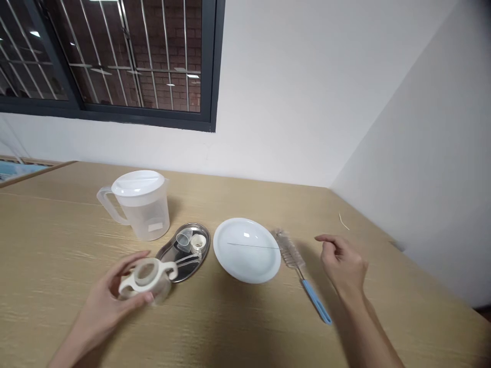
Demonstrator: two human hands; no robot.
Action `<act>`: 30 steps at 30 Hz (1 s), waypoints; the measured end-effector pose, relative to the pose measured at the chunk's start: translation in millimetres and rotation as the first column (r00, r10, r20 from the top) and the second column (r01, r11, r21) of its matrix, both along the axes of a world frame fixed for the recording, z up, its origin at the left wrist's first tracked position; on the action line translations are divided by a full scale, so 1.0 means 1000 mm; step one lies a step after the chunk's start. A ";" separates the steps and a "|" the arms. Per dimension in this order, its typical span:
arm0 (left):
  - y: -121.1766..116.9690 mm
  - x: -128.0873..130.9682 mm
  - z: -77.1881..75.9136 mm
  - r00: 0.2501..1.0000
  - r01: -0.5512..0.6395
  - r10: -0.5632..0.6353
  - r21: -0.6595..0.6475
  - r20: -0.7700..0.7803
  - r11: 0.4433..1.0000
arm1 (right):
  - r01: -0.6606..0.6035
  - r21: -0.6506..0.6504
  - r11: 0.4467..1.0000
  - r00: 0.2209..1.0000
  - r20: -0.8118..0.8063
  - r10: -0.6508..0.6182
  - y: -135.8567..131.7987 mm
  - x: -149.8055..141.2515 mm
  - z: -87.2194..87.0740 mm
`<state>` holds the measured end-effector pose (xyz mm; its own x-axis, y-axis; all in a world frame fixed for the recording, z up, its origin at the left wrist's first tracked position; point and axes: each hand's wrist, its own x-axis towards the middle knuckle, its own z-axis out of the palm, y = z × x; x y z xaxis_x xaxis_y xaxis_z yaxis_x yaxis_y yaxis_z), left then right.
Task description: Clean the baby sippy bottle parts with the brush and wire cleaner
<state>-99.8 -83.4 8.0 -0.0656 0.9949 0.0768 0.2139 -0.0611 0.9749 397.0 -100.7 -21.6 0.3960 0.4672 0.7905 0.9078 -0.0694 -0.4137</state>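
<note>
My left hand [105, 301] is wrapped around a clear baby bottle with a cream two-handled collar [148, 278], held low over the wooden table [245, 327], at the near left of a small steel tray [169, 253]. The tray holds a clear cap [184, 238], a cream ring part [197, 242] and a thin clear piece. My right hand [341, 263] hovers empty with fingers loosely curled, just right of a bottle brush [301, 271] with a blue handle. A white bowl [247, 249] sits between tray and brush.
A translucent lidded pitcher [138, 205] stands behind the tray. The table meets white walls at the back and right, forming a corner. A barred dark window [115, 56] is at upper left. A small pale scrap [343, 221] lies near the right wall.
</note>
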 end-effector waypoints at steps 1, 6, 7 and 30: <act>-0.004 0.009 -0.001 0.998 0.058 -0.057 -0.012 0.024 0.998 | 0.002 -0.004 1.000 1.000 0.006 -0.001 0.000 0.000 -0.001; -0.015 0.047 -0.021 0.946 0.323 -0.320 -0.072 0.057 0.944 | 0.003 -0.006 1.000 1.000 0.030 -0.003 0.000 -0.002 -0.002; -0.016 0.053 -0.025 0.941 0.337 -0.335 -0.076 0.037 0.938 | 0.002 -0.005 1.000 0.999 0.034 -0.002 0.000 -0.002 -0.001; 0.005 0.050 -0.013 0.964 0.264 -0.261 0.068 -0.051 0.962 | -0.004 0.063 0.998 0.999 0.033 0.002 -0.004 -0.003 0.007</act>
<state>-49.4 -78.8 -4.6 0.2021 0.9682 0.1473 0.2203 -0.1915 0.9564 394.0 -105.0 -14.5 0.3683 0.4172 0.8308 0.9210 -0.0419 -0.3872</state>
